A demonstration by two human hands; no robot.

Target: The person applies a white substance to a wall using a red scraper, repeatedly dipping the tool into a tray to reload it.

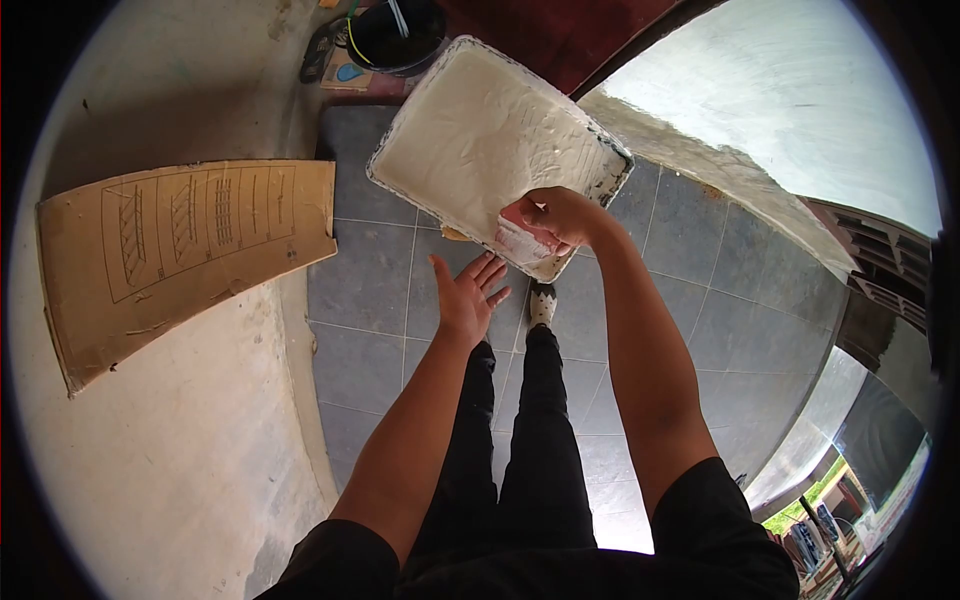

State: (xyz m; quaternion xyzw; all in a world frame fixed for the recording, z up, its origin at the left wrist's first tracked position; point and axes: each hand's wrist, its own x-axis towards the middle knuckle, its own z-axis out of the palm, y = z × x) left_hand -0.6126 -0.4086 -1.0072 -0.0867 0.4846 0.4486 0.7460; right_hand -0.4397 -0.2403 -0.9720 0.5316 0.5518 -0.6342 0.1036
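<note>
My right hand (567, 214) grips a red, flat-bladed plastic scraper (525, 236) by its upper edge. White paste is smeared over the scraper's face. It is at the near corner of a rectangular tray (607, 182), whose rim is crusted with dried white material. Wet off-white plaster (470, 125) covers most of the tray's inside, with ridges and scrape marks towards the right side. Just short of the tray's near edge, my left hand (466, 297) is open, palm up with fingers spread, holding nothing.
A printed cardboard sheet (190, 235) stands out at the left wall. Beyond the tray is a black bucket (397, 38). Grey floor tiles (360, 285) lie beneath, with my foot (542, 307) close to the tray. The right wall (770, 90) has a whitish coat with a ragged lower edge.
</note>
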